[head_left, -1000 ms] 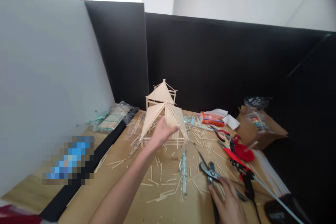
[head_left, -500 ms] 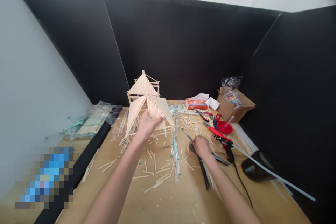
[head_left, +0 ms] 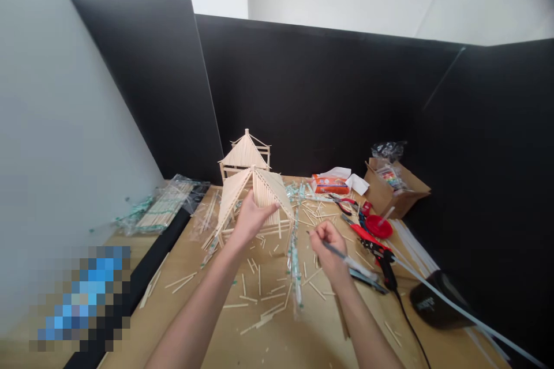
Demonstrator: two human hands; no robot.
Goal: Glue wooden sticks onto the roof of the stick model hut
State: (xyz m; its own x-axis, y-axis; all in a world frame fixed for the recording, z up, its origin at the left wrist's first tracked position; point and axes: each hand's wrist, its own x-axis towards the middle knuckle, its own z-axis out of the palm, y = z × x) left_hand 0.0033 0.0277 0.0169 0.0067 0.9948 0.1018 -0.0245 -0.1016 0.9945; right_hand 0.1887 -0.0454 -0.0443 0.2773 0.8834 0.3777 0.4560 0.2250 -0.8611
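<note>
A model house [head_left: 266,187] of pale wooden sticks stands on the table, with a pitched slatted roof in front and a second pointed roof behind. My left hand [head_left: 251,216] grips the front roof section, thumb laid along its slats and fingers partly hidden behind it. Right of the model, my right hand [head_left: 328,245] is closed around a slim pen [head_left: 340,253], its dark tip pointing left and its pale end toward the lower right. Under my right wrist lies a dark-handled tool [head_left: 367,280], partly covered.
Loose short sticks [head_left: 272,311] litter the table. A glue gun [head_left: 385,262] with a cord, a red dish [head_left: 379,226], an orange tissue pack [head_left: 331,183], a cardboard box [head_left: 402,199] and a black container [head_left: 437,300] stand right. Bagged sticks [head_left: 167,207] lie left.
My right hand has lifted off the tabletop and turned, with the pen now slanting across it. My left hand stays on the roof. The whole view has shifted slightly.
</note>
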